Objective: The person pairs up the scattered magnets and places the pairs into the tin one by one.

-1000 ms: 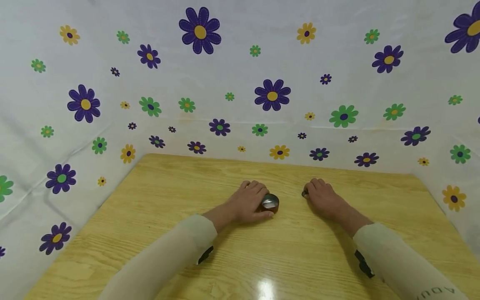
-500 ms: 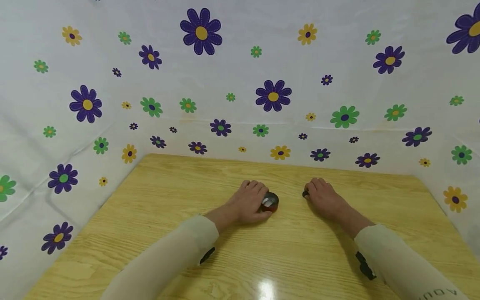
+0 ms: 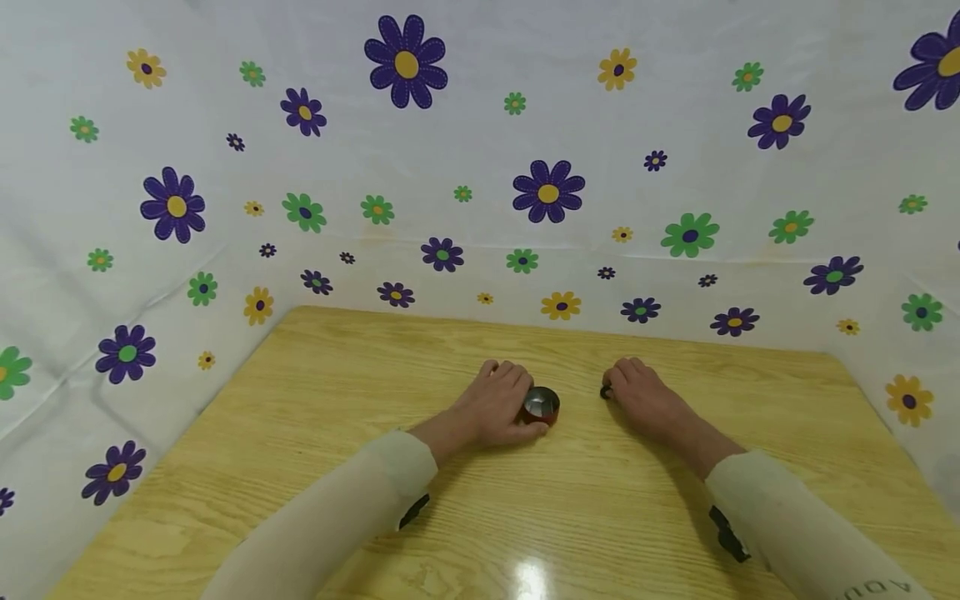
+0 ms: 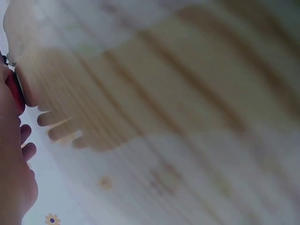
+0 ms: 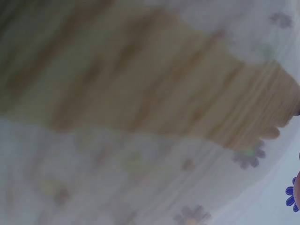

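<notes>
My left hand (image 3: 498, 404) grips a small round red object (image 3: 551, 419) with a shiny dark, mirror-like top. The thumb lies along its near side and the fingers are on its far left side. At the left edge of the left wrist view, its red side (image 4: 16, 91) shows between the fingers and palm. To the right, apart from it, my right hand (image 3: 643, 396) pinches a small black piece (image 3: 605, 391) at its fingertips. Most of that piece is hidden by the fingers, and I cannot tell what it is. Both hands are low over the wooden table (image 3: 360, 367).
A white cloth (image 3: 450, 125) printed with purple, green and yellow flowers hangs behind the table and along both sides. Dark wrist devices (image 3: 727, 533) sit under the cream sleeves (image 3: 352, 492). Light glares off the table's near part.
The round object's top tilted slightly half a second ago and now faces up again. My right hand has shifted slightly left, and the black piece sits at a different angle.
</notes>
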